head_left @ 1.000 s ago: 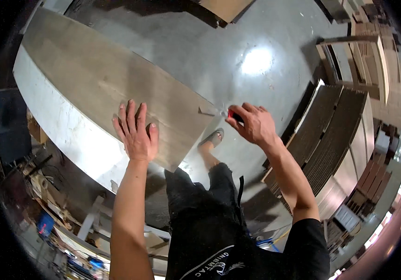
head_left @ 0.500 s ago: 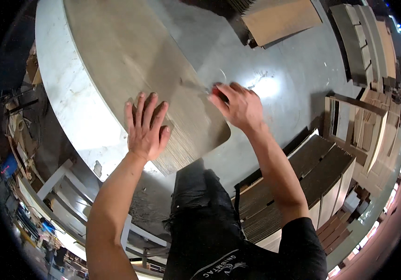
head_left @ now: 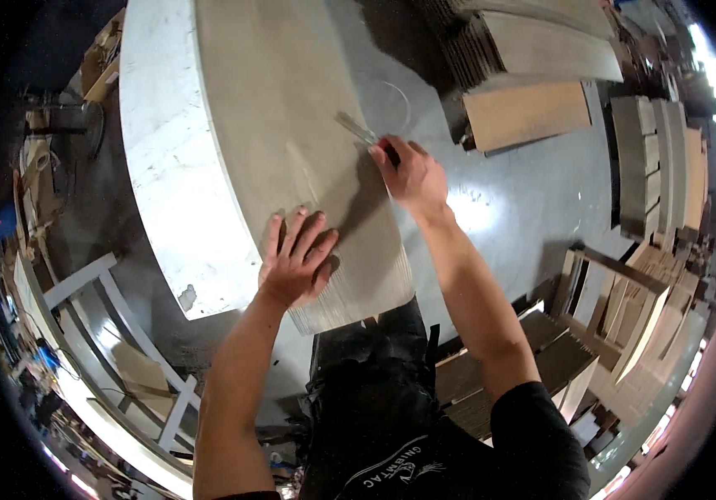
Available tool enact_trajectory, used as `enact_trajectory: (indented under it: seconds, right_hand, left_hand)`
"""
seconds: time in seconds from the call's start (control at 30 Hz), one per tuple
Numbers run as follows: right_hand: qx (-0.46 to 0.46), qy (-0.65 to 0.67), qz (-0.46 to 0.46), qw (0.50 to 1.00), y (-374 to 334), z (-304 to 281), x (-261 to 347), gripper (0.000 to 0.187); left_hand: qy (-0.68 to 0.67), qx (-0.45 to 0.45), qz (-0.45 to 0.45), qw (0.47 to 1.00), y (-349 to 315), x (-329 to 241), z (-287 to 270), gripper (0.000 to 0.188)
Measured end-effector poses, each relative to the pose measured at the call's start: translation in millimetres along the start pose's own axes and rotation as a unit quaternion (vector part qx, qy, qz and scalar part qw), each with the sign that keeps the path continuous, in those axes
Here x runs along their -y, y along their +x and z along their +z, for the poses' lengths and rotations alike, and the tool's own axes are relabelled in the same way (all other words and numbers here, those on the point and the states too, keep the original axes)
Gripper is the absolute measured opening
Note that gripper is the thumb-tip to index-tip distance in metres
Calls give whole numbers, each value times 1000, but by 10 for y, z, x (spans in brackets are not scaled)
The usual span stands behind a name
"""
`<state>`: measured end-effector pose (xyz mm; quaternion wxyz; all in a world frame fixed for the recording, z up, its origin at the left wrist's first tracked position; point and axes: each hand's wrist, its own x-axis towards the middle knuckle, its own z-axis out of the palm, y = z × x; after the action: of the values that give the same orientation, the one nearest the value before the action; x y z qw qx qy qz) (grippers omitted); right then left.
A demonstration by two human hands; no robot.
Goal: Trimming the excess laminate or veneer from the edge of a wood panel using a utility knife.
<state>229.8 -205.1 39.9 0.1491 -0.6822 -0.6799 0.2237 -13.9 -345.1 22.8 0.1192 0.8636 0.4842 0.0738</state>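
Observation:
A stack of thin grey-brown boards (head_left: 291, 108) lies lengthwise in front of me, its layered edges showing at the near end. My left hand (head_left: 298, 262) rests on the top board near its left side, fingers spread. At the right edge of the stack, my right hand (head_left: 412, 172) is closed around the red-and-black handle of a flat-bladed hand tool (head_left: 354, 127). The tool's narrow metal blade points far-left over the top board. My fingers partly hide the handle, and I cannot tell whether the blade touches the board.
A white worn surface (head_left: 166, 158) borders the stack on the left. Brown panels (head_left: 526, 117) are piled at the far right, on the grey surface (head_left: 458, 225). Nearer stand a wooden frame (head_left: 616, 312) and dark stacked boards (head_left: 512, 367). A grey metal frame (head_left: 116, 325) stands at left.
The view has shifted, and the stack appears turned. My right hand and the tool are farther along the right edge, away from the near end. My left hand remains flat on the top board.

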Motion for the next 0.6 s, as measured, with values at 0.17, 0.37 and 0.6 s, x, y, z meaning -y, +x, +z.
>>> enact_trajectory:
  seconds: [0.17,0.37,0.6]
  right_hand:
    - [7,-22,2,1000,210,-21,81,32]
    - [19,-15,-42,999,1070,6,280,31]
    - [60,-56,-15,997,2382,70,598,43]
  left_hand:
    - [1,71,-25,997,-11,16,-41,51]
    - [8,108,-22,994,1,67,-53,53]
    - [-2,98,-39,994,-14,53,7,57]
